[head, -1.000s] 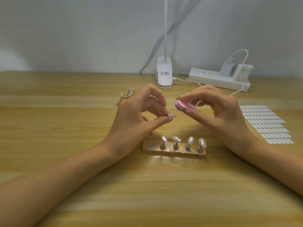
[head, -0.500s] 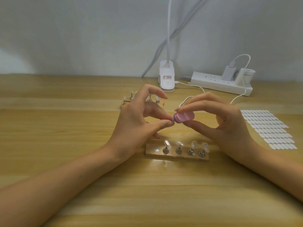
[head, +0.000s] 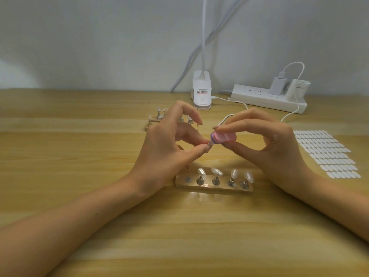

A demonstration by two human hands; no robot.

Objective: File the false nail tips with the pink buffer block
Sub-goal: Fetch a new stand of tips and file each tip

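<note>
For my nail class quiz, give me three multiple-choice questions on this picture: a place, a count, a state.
1. The sheet of white tabs lies: A) right of the right hand B) far left C) near edge.
2. Nail tips on the near stand: A) two B) four C) six.
3. The pink buffer block is: A) lying flat B) on the stand C) in the right hand, against the tip the left hand pinches.
A: it lies beyond that hand. B: four pegs carry tips. C: its purple end meets the tip.

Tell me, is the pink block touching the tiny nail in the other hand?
Touching. Head view: the pink buffer block meets end-on the nail tip pinched by the left hand, no gap.
</note>
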